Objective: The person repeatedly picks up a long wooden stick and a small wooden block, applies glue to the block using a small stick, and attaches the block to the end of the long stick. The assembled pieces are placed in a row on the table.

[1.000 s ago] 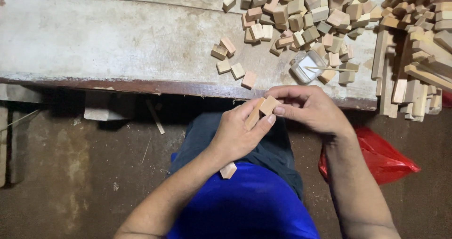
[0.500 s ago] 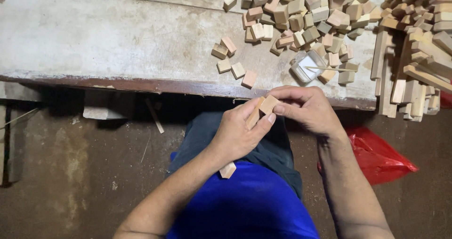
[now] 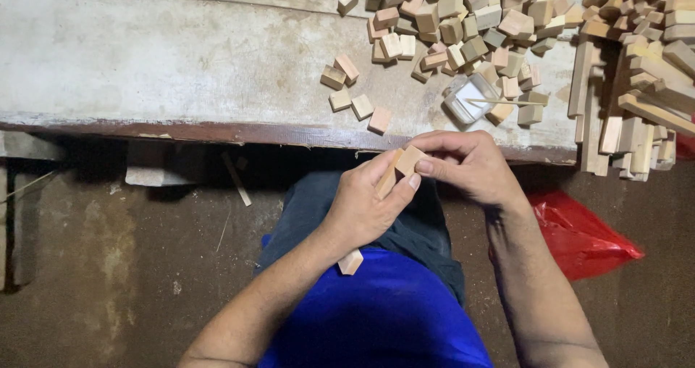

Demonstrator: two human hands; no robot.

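Observation:
Both hands meet just below the front edge of a worn pale workbench (image 3: 181, 56). My left hand (image 3: 362, 208) grips a narrow wooden stick (image 3: 386, 180) that passes through the fist; its lower end pokes out under the hand. My right hand (image 3: 470, 169) pinches a small wooden block (image 3: 410, 159) against the stick's upper end. Thumb and fingers of both hands press on the two pieces.
A heap of small wooden blocks (image 3: 463, 20) covers the bench's far right. A small clear container of white glue (image 3: 469, 98) with a thin stick across it stands near the edge. Longer wooden strips (image 3: 637, 85) pile at right. A red plastic bag (image 3: 579, 230) lies on the floor.
Almost nothing has moved. Both hands stay in the same place, still pressing the block against the stick.

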